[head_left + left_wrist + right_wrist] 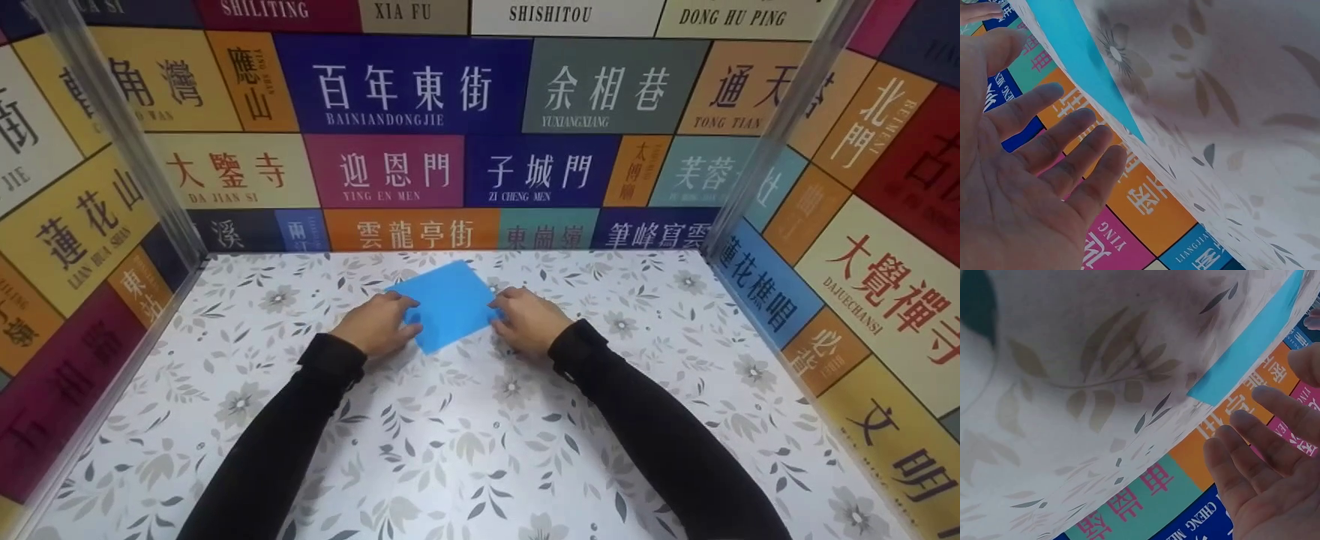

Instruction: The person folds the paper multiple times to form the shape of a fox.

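A blue square sheet of paper (454, 304) lies flat and slightly turned on the table, between the two hands. At its left edge is my left hand (379, 322), fingertips at the paper's border. My right hand (529, 319) is at the opposite edge in the same way. In the left wrist view the left hand (1033, 157) has spread, loosely bent fingers with nothing gripped. The right wrist view shows the right hand (1269, 461) with relaxed fingers, also gripping nothing. Whether the fingertips touch the paper is hard to tell.
The table (450, 450) has a white cover with grey flowers and leaves. A back wall (405, 86) of coloured panels with Chinese lettering rises behind it. Similar side walls stand left and right, with clear upright strips (795, 82) at the corners.
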Tool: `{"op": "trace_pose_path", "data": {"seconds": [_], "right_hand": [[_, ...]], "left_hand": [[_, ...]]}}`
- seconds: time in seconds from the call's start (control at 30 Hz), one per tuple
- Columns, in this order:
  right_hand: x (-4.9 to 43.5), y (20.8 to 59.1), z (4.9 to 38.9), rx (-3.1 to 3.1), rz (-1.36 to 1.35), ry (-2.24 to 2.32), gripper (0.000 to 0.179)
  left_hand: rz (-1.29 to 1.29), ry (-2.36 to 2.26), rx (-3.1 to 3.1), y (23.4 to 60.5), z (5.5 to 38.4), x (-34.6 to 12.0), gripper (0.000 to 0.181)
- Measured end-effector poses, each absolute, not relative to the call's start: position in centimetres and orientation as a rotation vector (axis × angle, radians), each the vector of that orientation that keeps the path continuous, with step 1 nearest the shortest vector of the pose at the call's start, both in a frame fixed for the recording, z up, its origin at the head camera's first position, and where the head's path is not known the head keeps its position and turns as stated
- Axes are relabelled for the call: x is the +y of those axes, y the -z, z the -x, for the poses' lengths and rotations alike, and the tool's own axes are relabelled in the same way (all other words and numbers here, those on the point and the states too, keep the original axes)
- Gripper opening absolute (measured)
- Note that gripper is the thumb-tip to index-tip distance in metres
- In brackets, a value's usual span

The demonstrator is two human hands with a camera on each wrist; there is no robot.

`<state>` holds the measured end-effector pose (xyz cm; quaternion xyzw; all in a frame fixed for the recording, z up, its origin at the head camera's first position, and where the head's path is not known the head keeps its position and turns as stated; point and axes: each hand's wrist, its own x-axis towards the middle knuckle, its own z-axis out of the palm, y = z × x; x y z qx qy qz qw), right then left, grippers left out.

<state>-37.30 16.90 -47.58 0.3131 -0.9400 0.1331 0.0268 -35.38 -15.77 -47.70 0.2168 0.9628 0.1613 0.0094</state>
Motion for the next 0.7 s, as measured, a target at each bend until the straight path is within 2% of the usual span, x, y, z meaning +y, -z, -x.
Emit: {"op": "trace_pose_path", "data": {"seconds": [0.7], "right_hand": [[14.8, 49.0, 37.7, -2.913, -1.047, -0.351, 0.026]], "left_hand": [[-0.701, -0.513, 2.947, 48.6, 35.6, -13.4, 0.039]]}}
